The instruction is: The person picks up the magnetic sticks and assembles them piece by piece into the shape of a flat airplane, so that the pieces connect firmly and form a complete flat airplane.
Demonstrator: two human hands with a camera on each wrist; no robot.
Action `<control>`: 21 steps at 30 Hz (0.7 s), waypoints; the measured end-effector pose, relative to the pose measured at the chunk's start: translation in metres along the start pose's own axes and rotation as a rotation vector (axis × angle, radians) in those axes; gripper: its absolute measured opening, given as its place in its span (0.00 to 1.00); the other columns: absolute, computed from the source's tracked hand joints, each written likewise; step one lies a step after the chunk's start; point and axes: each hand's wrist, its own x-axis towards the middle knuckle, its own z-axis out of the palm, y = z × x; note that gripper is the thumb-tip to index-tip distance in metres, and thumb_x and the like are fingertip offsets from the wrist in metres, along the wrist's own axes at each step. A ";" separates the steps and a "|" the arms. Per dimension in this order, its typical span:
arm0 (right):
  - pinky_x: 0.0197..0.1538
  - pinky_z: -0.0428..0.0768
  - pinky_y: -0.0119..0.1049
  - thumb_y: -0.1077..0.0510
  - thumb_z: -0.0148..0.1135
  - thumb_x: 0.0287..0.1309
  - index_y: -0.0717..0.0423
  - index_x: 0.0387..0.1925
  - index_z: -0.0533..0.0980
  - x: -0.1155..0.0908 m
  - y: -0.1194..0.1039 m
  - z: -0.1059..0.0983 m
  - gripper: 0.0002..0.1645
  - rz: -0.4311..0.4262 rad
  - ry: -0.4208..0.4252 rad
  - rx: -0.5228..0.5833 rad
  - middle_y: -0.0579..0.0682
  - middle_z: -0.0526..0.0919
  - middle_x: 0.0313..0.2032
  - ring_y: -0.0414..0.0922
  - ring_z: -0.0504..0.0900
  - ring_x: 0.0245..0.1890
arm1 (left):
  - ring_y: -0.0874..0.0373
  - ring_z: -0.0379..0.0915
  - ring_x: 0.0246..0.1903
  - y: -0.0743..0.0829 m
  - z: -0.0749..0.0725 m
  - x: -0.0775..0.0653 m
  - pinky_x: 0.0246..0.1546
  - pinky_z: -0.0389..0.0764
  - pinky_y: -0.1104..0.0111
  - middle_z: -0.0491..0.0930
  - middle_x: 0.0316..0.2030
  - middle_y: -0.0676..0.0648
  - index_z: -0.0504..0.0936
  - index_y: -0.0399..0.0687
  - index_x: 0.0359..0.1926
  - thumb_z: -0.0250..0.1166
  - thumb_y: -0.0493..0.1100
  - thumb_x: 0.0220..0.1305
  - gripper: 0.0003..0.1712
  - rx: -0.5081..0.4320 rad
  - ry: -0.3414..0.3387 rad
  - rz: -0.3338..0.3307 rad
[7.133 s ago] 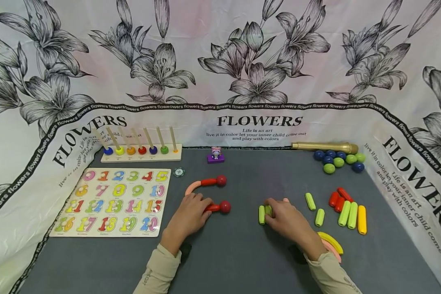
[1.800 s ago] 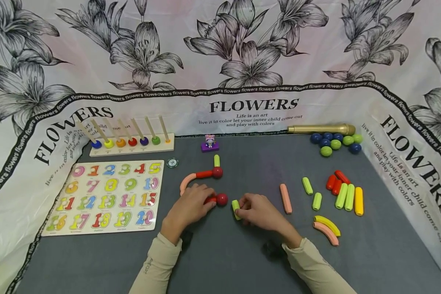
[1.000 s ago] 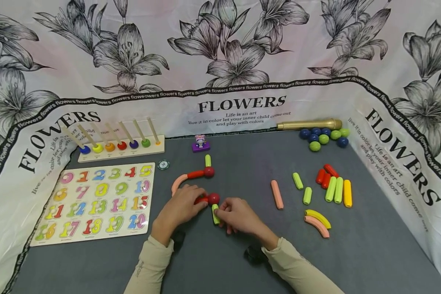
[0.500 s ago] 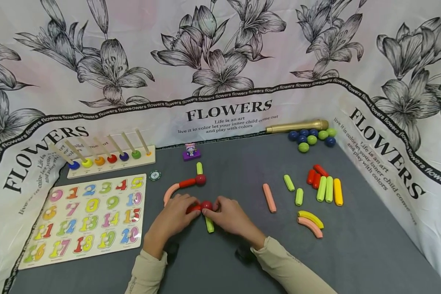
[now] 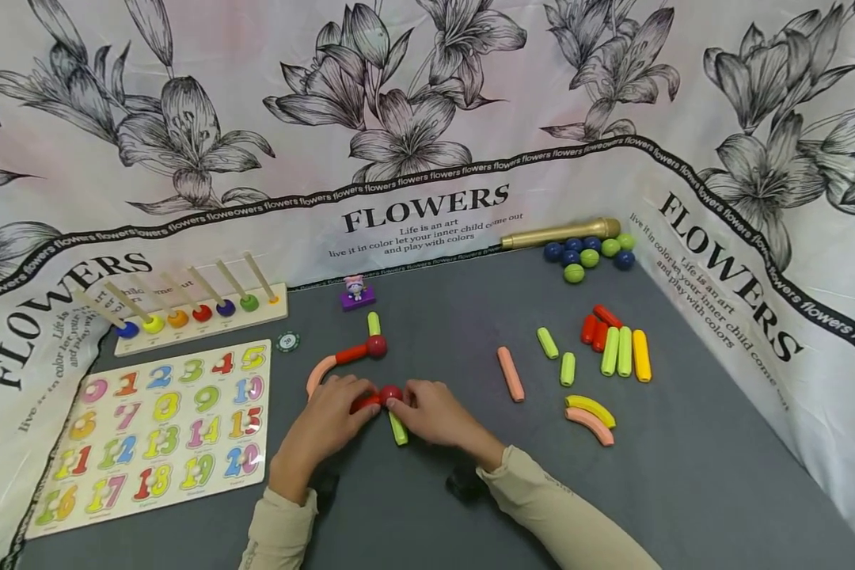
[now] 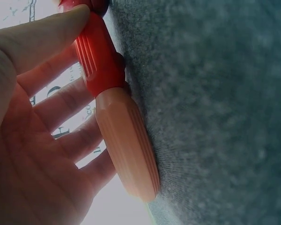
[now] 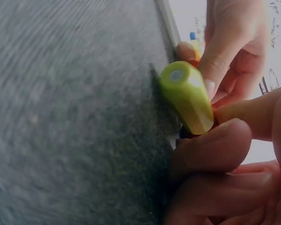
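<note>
My left hand (image 5: 325,419) pinches a red magnetic stick (image 6: 97,56) between thumb and fingers. A pink curved stick (image 6: 126,140) joins its near end in the left wrist view. At its other end is a red ball (image 5: 390,393), which my right hand (image 5: 438,413) grips with thumb and fingertips. From that ball a light green stick (image 7: 187,96) points toward me, its end magnet showing in the right wrist view. Beyond my left hand, the pink curve leads to another red stick (image 5: 351,354), a second red ball (image 5: 376,347) and a green stick (image 5: 374,323).
On the right lie a straight pink stick (image 5: 511,374), short green sticks (image 5: 547,343), curved pieces (image 5: 590,423), red sticks (image 5: 598,332) and balls (image 5: 590,257). A number board (image 5: 160,435), peg rack (image 5: 199,321), poker chip (image 5: 288,341) and figurine (image 5: 356,291) stand left.
My right hand has brought a green stick leftward to the nearer red ball and now grips that ball. Another green stick came to the farther ball earlier. My left hand keeps its hold.
</note>
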 end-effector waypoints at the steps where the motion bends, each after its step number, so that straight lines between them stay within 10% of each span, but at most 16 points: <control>1: 0.17 0.64 0.30 0.52 0.60 0.79 0.53 0.25 0.73 0.002 -0.001 0.000 0.21 0.007 -0.008 -0.001 0.41 0.68 0.15 0.37 0.67 0.11 | 0.49 0.74 0.38 -0.001 0.000 0.000 0.46 0.76 0.52 0.83 0.39 0.47 0.88 0.43 0.47 0.74 0.39 0.70 0.07 0.007 0.009 0.001; 11: 0.25 0.66 0.36 0.49 0.65 0.76 0.56 0.34 0.72 0.000 -0.007 0.009 0.18 0.084 0.151 -0.042 0.46 0.71 0.21 0.42 0.69 0.18 | 0.49 0.75 0.38 -0.003 0.004 0.003 0.46 0.77 0.53 0.85 0.40 0.46 0.88 0.42 0.49 0.74 0.40 0.70 0.10 0.041 0.021 0.071; 21: 0.21 0.64 0.37 0.48 0.58 0.80 0.51 0.28 0.69 0.023 0.014 0.023 0.21 -0.053 0.141 -0.124 0.44 0.68 0.19 0.42 0.65 0.15 | 0.49 0.73 0.38 -0.013 -0.007 0.002 0.46 0.75 0.54 0.82 0.36 0.48 0.89 0.43 0.50 0.74 0.42 0.71 0.11 0.049 0.009 0.038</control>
